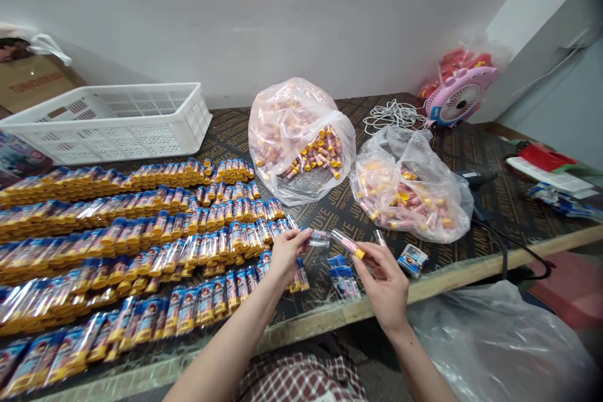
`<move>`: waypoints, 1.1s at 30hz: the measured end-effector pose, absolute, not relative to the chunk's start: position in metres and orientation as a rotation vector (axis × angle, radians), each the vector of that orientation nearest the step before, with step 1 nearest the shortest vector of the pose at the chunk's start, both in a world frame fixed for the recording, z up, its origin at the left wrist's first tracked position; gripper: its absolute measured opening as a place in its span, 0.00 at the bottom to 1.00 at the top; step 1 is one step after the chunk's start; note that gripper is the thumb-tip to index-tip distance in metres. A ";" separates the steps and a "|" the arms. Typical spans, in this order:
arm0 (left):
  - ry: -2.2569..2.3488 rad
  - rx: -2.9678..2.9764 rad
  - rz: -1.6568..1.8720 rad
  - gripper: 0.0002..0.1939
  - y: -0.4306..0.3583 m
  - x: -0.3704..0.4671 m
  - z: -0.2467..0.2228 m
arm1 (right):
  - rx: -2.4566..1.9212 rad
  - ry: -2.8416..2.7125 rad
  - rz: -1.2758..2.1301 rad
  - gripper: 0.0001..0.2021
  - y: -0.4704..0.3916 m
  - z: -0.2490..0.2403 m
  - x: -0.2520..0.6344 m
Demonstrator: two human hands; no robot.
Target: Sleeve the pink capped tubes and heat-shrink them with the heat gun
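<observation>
Between the thumb and fingers of my right hand (384,286) is a small clear tube (345,242) with a yellow cap and pink contents, its clear end pointing left. My left hand (284,257) pinches a small clear plastic sleeve (319,237), close to the tube's clear end. Whether the two touch I cannot tell. Below them lies a pile of flat blue-and-pink sleeves (343,279). Another clear tube (379,238) is partly hidden behind my right hand, and a stack of printed labels (412,260) sits to its right.
Rows of wrapped yellow-capped tubes (155,226) cover the table's left side. Two clear bags of tubes (301,138) (414,195) stand behind my hands. Farther out are a white crate (127,132), a pink fan (459,103), a white cable (393,116) and a dark heat gun (478,179).
</observation>
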State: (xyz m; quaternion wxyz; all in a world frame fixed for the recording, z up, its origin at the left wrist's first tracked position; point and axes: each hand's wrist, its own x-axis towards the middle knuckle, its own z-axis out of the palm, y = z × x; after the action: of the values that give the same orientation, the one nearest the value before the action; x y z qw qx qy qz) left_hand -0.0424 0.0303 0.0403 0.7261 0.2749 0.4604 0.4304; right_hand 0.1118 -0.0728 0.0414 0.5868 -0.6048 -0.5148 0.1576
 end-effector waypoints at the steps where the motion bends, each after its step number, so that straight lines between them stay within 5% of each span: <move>1: 1.034 0.606 0.959 0.19 0.031 -0.043 0.040 | -1.413 -1.213 0.342 0.10 -0.073 0.042 0.111; 9: 1.097 0.618 0.997 0.21 0.031 -0.046 0.038 | -1.430 -1.371 0.226 0.12 -0.074 0.045 0.104; 18: 0.875 0.639 0.925 0.22 0.019 -0.042 0.047 | -1.374 -1.492 0.473 0.14 -0.069 0.038 0.101; 26: 0.848 0.776 0.647 0.21 0.007 -0.046 0.059 | -1.271 -1.655 0.468 0.39 -0.059 0.040 0.106; 33: 0.826 0.834 0.526 0.21 0.001 -0.047 0.059 | -1.109 -1.648 0.825 0.43 -0.060 0.036 0.106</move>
State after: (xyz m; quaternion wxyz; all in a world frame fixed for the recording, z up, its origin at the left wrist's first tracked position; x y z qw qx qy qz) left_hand -0.0469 0.0014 0.0588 0.8002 0.3889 0.3853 0.2451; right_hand 0.1065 -0.0603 0.0361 0.4753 -0.4536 -0.6741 0.3374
